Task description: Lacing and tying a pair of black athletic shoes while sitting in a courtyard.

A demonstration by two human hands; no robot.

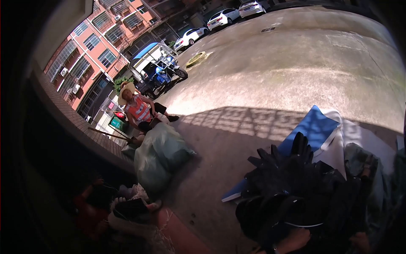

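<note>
You seem busy with the black pile (292, 182), lower right, left hand (297, 239) and right hand (360, 241) near its bottom (too dark to tell how open either grip is, or what it holds). Your next move likely needs care.

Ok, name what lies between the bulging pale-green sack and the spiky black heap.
Shaded concrete ground, then a flat, white-edged blue corner beside the heap, in the head view.

Heap of black pieces (292, 182): left hand (298, 238) and right hand (360, 240) were at its near edge. Blue sheet (311, 127) lay behind it; bulging pale-green sack (163, 154) stood left of it; white cars (223, 18) were parked far beyond it.
</note>
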